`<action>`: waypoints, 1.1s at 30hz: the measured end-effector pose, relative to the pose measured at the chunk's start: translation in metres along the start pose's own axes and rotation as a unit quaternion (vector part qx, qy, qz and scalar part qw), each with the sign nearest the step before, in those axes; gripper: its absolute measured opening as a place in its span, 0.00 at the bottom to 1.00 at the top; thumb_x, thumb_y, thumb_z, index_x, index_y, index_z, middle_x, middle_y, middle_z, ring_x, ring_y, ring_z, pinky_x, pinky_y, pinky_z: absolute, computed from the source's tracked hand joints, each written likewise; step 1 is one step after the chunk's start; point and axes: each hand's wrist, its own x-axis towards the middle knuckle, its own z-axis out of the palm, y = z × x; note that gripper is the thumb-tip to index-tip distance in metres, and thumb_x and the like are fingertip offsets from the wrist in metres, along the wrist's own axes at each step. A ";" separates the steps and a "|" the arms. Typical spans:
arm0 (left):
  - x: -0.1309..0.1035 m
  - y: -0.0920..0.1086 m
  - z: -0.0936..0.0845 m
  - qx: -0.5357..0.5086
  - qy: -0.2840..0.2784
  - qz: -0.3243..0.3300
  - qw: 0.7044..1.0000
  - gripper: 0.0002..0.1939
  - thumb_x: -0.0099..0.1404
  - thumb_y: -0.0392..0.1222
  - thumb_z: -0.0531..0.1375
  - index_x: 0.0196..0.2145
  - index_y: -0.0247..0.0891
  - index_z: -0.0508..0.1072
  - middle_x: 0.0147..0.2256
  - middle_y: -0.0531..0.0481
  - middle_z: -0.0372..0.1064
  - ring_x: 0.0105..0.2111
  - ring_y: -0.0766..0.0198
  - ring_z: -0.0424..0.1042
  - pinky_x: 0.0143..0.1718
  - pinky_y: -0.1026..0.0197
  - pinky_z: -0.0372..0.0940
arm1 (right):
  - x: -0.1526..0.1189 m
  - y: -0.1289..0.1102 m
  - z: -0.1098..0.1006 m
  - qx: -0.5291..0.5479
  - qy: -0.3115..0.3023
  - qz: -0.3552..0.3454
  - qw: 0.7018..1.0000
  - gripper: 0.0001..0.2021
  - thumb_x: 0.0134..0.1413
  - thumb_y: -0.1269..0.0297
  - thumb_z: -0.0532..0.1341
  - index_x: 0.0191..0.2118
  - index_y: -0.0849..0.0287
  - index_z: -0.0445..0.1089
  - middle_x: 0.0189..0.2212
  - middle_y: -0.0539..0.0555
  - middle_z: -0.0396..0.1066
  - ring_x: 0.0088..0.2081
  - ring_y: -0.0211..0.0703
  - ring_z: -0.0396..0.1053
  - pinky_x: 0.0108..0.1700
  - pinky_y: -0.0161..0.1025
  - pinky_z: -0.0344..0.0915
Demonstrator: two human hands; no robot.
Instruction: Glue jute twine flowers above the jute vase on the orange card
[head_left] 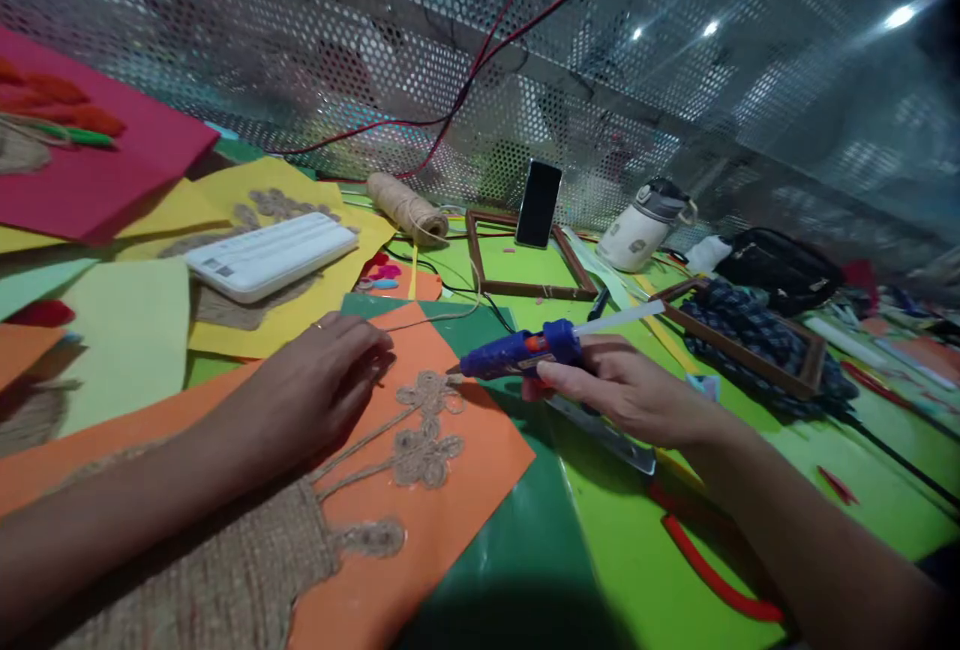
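My right hand [611, 385] is wrapped round a blue hot glue gun [502, 355] with a white glue stick poking out of its back. The nozzle points left, just over coiled jute flowers [427, 455] on an orange sheet [480, 490]. My left hand [334, 380] rests on the sheet with curled fingers, closed on a strand of jute twine [442, 316] that leads back toward a twine roll [409, 210]. Its fingertips are partly hidden. Under my left forearm lies a wide jute-covered shape [225, 550], joined to the flowers by twine stems.
A white power bank [270, 255] lies on yellow sheets at left. Behind are a brown frame [532, 288], a propped phone [538, 203] and a white bottle [637, 230]. Metal scissors or a blade [615, 440] lie below my right hand. A perforated metal screen [300, 40] closes the back.
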 end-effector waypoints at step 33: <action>0.002 0.011 -0.005 -0.015 -0.032 0.152 0.988 0.17 0.73 0.36 0.52 0.55 0.43 0.72 0.48 0.45 0.73 0.46 0.56 0.69 0.43 0.56 0.69 | -0.016 0.007 0.020 0.029 0.018 0.053 0.998 0.19 0.68 0.50 0.57 0.57 0.50 0.76 0.48 0.54 0.79 0.48 0.49 0.77 0.53 0.42 0.72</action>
